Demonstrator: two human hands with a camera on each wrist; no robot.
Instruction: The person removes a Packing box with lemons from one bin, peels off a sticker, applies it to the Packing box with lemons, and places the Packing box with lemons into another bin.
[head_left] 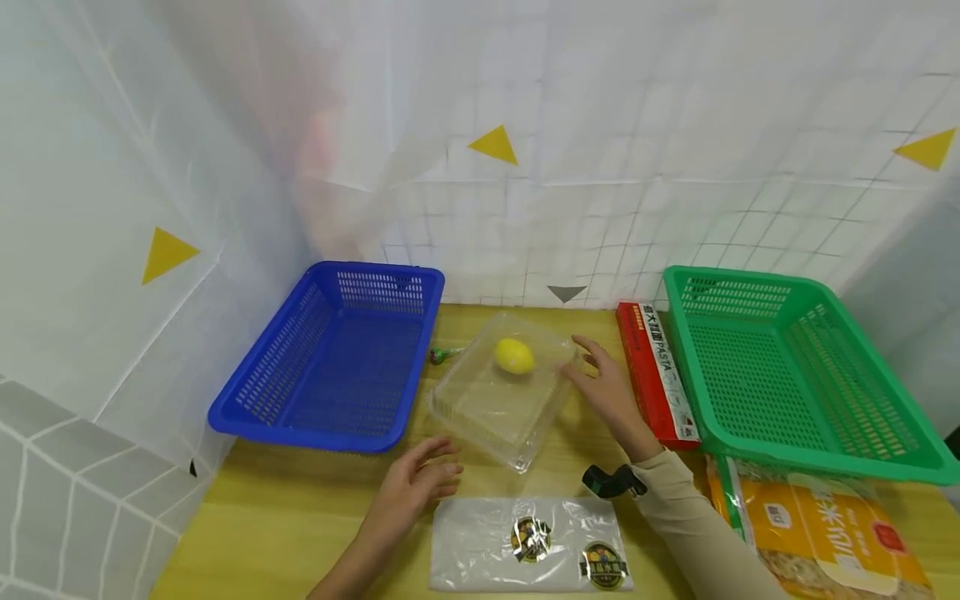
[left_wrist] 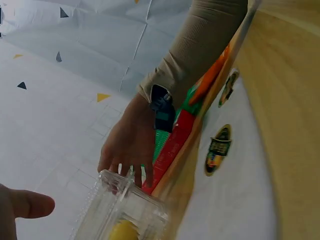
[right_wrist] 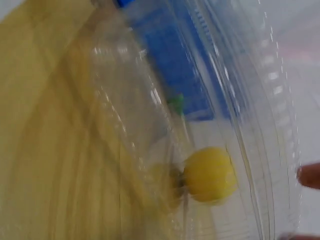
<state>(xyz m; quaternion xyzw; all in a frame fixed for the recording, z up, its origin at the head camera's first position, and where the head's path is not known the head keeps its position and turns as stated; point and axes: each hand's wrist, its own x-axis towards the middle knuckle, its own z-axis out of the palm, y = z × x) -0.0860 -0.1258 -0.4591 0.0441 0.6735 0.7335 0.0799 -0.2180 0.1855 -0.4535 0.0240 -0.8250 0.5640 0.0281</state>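
A clear plastic tray [head_left: 480, 408] sits turned cornerwise near the middle of the table, one lemon [head_left: 513, 356] inside it. My right hand [head_left: 603, 387] is at its right corner, thumb and index finger spread beside the rim. In the left wrist view the fingers of the right hand [left_wrist: 127, 145] look fairly straight behind the tray's edge; no firm grip shows. My left hand [head_left: 412, 483] hovers off the tray's lower left side, fingers loosely bent and holding nothing. Motion blur softens the tray [right_wrist: 240, 150] in the right wrist view.
A blue basket [head_left: 420, 358] stands left, a green basket [head_left: 750, 454] right. Beside the green one lies a red pasta box [head_left: 652, 375]. An orange food bag [head_left: 832, 529] and a folded clear bag [head_left: 480, 542] lie in front. A small green-wrapped item [head_left: 438, 356] is behind the tray.
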